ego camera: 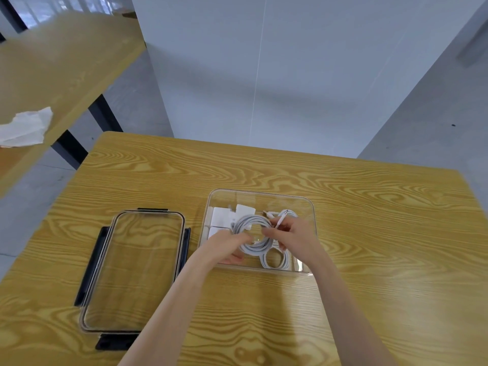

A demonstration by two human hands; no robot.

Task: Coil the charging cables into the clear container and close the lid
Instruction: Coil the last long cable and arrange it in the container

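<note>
Blurring white cable [252, 235] between both hands.

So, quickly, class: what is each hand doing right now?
Left hand: grips the near-left side of the coiled white cable over the clear container.
Right hand: pinches the same cable's loose plug end.

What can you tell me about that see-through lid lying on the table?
The lid is a clear, plastic-looking rectangle with rounded corners and a pale rim. Black latch flaps sit on all four sides, folded outward. It lies flat on the wooden table, whose grain shows through it, left of the clear container and apart from it. Neither hand touches it.
</note>
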